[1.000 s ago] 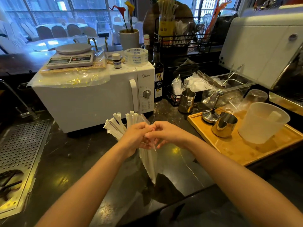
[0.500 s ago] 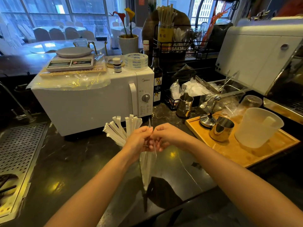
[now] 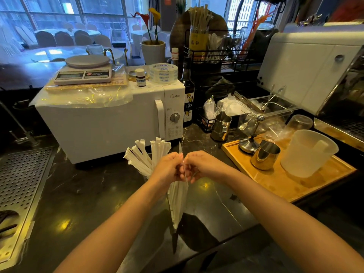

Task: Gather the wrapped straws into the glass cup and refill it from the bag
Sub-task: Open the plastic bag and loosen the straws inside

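Nearest the camera, both forearms reach in over a dark, glossy stone counter [image 3: 82, 196]. The left hand [image 3: 167, 168] and right hand [image 3: 204, 165] meet at the middle, knuckle to knuckle, each pinching the top edge of a clear bag of wrapped straws [image 3: 178, 201] that hangs down from the fingers, its lower end near or on the counter; which cannot be told. Judgement: the refill step is in hand, and the hands appear to be tearing or parting the bag's mouth. No opening is yet visible.

Just behind the left hand, a fan of wrapped straws [image 3: 146, 154] stands upright, leaning left. The glass cup holding them is almost wholly hidden by the hand; only a faint rim edge shows, so its fill cannot be judged exactly.

Next move, in my judgement: open the bag fully, draw out a bundle, and seat it among the standing straws without tipping the cup.

Surface: a perforated metal drain tray [image 3: 21, 178] lies to the left; a wooden tray [image 3: 285, 186] to the right carries a steel pitcher [image 3: 265, 157] and a translucent plastic jug [image 3: 307, 152].

Beyond, a white microwave [image 3: 106, 119] bears a kitchen scale [image 3: 83, 72] and tape rolls [image 3: 163, 72]. Farther back, windows show a dining room with tables and chairs.
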`<state>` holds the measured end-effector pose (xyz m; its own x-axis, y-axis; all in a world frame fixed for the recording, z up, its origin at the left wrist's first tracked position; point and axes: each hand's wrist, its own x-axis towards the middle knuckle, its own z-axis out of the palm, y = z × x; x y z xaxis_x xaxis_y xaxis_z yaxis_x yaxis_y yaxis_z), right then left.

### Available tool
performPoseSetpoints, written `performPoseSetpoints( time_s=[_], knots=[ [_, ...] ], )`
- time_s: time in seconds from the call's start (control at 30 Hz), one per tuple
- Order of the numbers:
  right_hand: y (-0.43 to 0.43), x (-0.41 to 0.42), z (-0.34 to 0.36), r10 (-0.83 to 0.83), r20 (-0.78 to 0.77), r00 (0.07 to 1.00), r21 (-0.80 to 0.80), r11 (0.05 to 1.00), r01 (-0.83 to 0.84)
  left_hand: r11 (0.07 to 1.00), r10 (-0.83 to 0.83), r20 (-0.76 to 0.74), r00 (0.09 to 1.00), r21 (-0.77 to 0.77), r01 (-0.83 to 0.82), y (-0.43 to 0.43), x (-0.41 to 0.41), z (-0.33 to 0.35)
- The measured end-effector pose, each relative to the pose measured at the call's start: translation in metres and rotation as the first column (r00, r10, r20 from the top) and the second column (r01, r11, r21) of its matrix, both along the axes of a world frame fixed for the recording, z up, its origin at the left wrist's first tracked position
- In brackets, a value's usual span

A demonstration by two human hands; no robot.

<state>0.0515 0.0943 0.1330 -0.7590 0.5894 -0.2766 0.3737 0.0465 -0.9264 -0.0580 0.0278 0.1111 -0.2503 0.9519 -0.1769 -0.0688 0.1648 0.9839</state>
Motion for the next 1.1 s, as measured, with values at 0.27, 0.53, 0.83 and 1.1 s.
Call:
performPoseSetpoints(
  time_s=[0.27, 0.53, 0.83, 1.1],
  knots=[
    [0.0025, -0.0011, -0.0035, -0.026, 0.038, 0.999, 0.029, 0.999, 0.025, 0.999, -0.004, 0.059, 0.998, -0.041, 0.007, 0.0008, -0.0015, 0.0015],
    [0.0059, -0.0013, -0.0087, -0.035, -0.027, 0.999, -0.026, 0.999, 0.035, 0.999, -0.029, 0.098, 0.995, -0.021, 0.031, 0.0010, 0.0020, 0.0047],
    [0.0064, -0.0025, -0.0061, -0.028, -0.037, 0.999, -0.028, 0.999, 0.027, 0.998, -0.030, 0.049, 0.998, -0.054, 0.033, 0.0040, -0.0003, 0.0020],
    [0.0086, -0.0047, -0.0093, -0.013, 0.022, 1.000, -0.037, 0.999, 0.014, 0.993, -0.037, 0.070, 0.997, -0.112, 0.045, 0.0056, -0.0044, -0.0032]
  ],
)
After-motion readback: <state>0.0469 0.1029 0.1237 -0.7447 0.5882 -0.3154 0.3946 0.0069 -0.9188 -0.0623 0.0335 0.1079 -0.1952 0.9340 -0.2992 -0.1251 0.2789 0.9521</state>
